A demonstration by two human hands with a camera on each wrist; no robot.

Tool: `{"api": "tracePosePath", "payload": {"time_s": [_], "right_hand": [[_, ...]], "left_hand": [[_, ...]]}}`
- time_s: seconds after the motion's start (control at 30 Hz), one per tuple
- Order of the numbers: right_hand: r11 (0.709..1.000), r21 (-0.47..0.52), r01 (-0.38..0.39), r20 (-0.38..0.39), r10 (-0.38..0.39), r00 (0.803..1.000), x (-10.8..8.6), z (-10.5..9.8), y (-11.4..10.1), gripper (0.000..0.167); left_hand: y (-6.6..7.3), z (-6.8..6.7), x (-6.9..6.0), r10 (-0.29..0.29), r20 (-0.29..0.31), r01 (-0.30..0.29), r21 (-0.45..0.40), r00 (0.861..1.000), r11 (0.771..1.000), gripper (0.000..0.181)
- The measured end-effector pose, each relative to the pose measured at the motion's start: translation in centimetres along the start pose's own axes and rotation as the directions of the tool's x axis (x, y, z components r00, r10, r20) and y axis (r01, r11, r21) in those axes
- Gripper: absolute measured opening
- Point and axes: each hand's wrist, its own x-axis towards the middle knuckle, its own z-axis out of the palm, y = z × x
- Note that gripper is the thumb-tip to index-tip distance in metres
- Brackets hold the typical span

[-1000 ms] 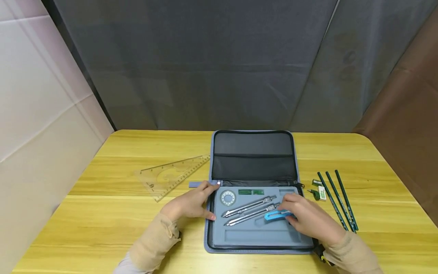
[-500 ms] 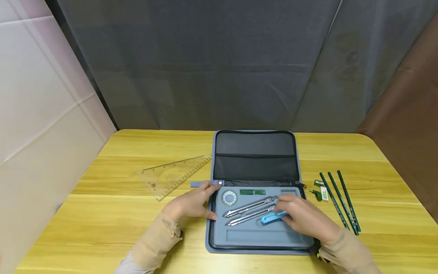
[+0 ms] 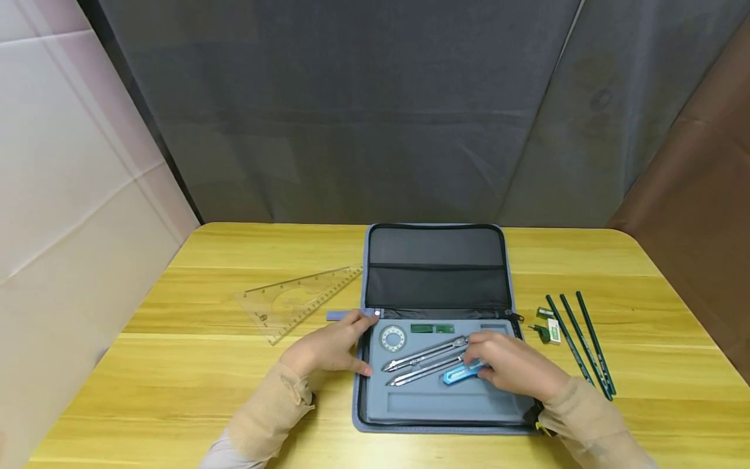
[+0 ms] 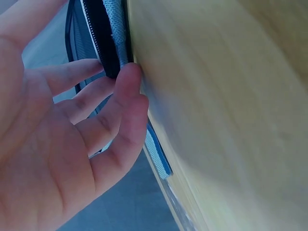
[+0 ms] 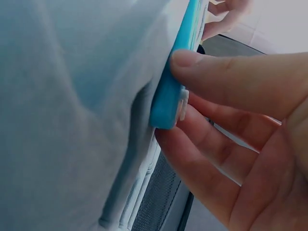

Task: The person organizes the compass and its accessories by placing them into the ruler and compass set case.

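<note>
A zipped compass-set case (image 3: 439, 430) lies unfolded on the table with a grey-blue tray (image 3: 445, 417) in its near half. Over the tray's right part, my right hand (image 3: 512, 365) pinches a small flat blue plastic piece (image 3: 461, 374) between thumb and fingers. In the right wrist view, the blue piece (image 5: 166, 103) has a clear bit on its side; its exact kind is unclear. Two metal compasses (image 3: 424, 355) (image 3: 424, 371) lie diagonally just left of it. My left hand (image 3: 334, 345) rests spread on the case's left edge, fingertips touching the zipped rim (image 4: 101, 41).
A clear set square (image 3: 305, 299) lies left of the case. To the right are three dark pencils (image 3: 586, 342), a white eraser (image 3: 553, 331) and small green sharpener-like items (image 3: 541, 333). The tray also holds a round dial-like disc (image 3: 392, 339) and green pieces (image 3: 432, 328).
My right hand has shifted slightly left and down with the blue piece, bringing it closer to the tray beside the compasses. The left hand stays at the case's left edge.
</note>
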Motion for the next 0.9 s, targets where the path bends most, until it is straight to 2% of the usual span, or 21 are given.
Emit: {"api": "tracePosePath", "payload": {"time_s": [0.37,0.67,0.8,0.9], "right_hand": [[0.998,0.059,0.016,0.056,-0.019,0.998,0.3,0.0,0.6,0.018],[0.97,0.243,-0.012,0.13,-0.02,0.991,0.9,-0.4,1.0,0.023],[0.967,0.256,-0.004,0.136,-0.031,0.99,0.8,-0.3,1.1,0.025],[0.971,0.236,0.023,0.11,-0.05,0.993,0.7,-0.2,1.1,0.024]], "left_hand": [[0.4,-0.2,0.2,-0.008,0.004,0.008,0.01,1.0,1.0,0.089],[0.5,-0.3,0.5,-0.01,0.009,0.009,0.019,1.0,1.0,0.09],[0.6,-0.3,0.5,-0.032,0.018,0.032,0.009,0.999,0.999,0.091],[0.6,-0.3,0.5,-0.036,0.017,0.036,0.01,0.999,0.999,0.091]]}}
